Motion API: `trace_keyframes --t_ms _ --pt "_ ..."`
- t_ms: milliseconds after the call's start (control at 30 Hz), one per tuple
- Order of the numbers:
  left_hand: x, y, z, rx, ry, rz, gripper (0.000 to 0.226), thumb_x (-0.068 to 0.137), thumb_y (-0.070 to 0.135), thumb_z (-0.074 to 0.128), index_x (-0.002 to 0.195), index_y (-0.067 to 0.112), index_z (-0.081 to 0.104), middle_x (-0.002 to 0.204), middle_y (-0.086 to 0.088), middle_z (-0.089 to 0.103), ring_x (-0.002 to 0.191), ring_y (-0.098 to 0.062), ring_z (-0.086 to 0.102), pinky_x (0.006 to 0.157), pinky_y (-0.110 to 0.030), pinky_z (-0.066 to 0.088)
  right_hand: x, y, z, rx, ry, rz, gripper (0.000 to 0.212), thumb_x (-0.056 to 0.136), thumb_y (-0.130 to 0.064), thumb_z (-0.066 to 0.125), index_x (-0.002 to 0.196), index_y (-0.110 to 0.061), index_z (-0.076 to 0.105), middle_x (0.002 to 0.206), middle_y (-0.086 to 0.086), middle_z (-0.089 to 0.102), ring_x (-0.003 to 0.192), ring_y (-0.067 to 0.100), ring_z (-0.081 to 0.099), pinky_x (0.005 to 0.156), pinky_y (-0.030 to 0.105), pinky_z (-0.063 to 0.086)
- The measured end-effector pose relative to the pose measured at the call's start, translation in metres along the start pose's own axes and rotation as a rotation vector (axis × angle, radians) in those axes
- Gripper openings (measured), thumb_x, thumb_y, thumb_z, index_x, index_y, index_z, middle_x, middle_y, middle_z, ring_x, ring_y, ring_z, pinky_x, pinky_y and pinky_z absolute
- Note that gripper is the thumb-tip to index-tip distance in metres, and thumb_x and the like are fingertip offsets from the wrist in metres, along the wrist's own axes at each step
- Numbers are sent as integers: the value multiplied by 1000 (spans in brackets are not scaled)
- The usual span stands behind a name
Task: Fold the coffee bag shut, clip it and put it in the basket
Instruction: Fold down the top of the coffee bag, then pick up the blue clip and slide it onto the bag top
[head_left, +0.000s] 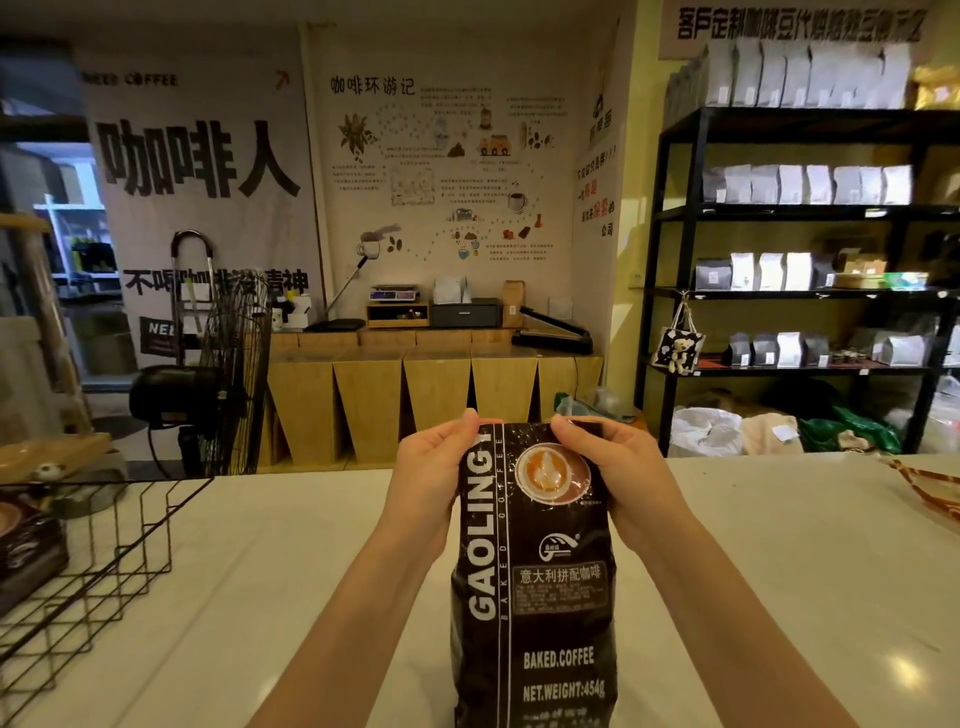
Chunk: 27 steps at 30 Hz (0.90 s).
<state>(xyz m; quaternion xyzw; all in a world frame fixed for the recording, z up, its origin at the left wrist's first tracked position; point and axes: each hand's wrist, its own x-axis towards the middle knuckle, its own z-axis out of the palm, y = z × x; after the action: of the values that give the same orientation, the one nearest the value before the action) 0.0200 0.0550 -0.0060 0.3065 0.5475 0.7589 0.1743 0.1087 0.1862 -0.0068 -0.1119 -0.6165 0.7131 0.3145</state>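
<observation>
I note both hands, left hand (434, 475) and right hand (618, 470), grasping the upright glossy black foil coffee bag (535, 597) at its top corners, apparently readying the fold.

1. A pale tabletop (779, 545) fills the foreground under warm indoor light.
2. Behind it, a large banner (202, 171) with bold black characters hangs beside an illustrated coffee poster (441, 166).
3. A low wooden cabinet (415, 395) below them carries a scale (394, 294) and a heat sealer (553, 335).
4. A black floor fan (223, 384) stands at the left.
5. Black metal shelving (675, 260) at the right holds rows of white and grey pouches.
</observation>
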Motion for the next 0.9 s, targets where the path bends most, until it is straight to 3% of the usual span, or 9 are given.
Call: trace_keyframes --t_ms 233,333,400,467,567,667,767,900 --pt "3 -1 -7 77 -13 7 29 89 30 47 79 16 70 69 -2 74 68 -13 70 65 -26 51 1 -4 -4 -107 -82 15 20 88 -28 54 84 -17 72 82 5 74 77 18 68 75 30 53" --pt "4 5 -15 213 -74 6 30 90 33 44 90 18 70 82 -2 74 79 -13 69 74 -26 51 2 -2 -5 -115 -65 2 18 87 -27 55 83 -17 70 75 2 74 72 17 68 68 27 52" --pt "6 10 -25 322 -91 -16 35 91 39 37 98 20 66 94 -2 73 90 -15 66 82 -28 50 3 0 -3 -92 -31 23 17 86 -28 57 82 -16 69 76 4 73 72 18 68 73 31 54" --pt "9 12 -41 511 -51 -32 39 92 41 33 101 18 64 99 0 69 92 -14 63 81 -26 48 4 2 -1 -68 -22 34 17 86 -28 57 81 -18 69 78 5 72 73 19 67 79 34 52" --pt "18 2 -80 1075 -9 -223 35 89 38 46 106 11 63 106 -4 64 94 -17 56 77 -28 42 4 2 -1 -75 -76 23 13 86 -25 57 85 -19 69 83 4 72 76 18 67 79 32 52" --pt "21 -17 -112 1509 -134 -547 40 82 31 59 115 8 59 121 -7 58 109 -23 53 84 -30 42 1 2 -2 -118 -123 -6 10 79 -13 64 87 -19 65 80 2 73 71 15 69 67 26 54" --pt "18 -35 -127 1520 -192 -763 50 74 32 69 115 8 56 121 -9 60 106 -22 56 84 -30 46 1 3 -1 -124 -124 -14 15 77 -9 67 88 -18 64 78 0 73 69 13 69 61 23 52" --pt "17 -46 -132 1496 -156 -785 50 65 32 76 105 7 59 102 -8 63 85 -20 57 73 -28 46 1 3 -2 -114 -136 -10 14 76 -11 67 88 -17 64 73 -2 74 66 11 70 57 19 52"
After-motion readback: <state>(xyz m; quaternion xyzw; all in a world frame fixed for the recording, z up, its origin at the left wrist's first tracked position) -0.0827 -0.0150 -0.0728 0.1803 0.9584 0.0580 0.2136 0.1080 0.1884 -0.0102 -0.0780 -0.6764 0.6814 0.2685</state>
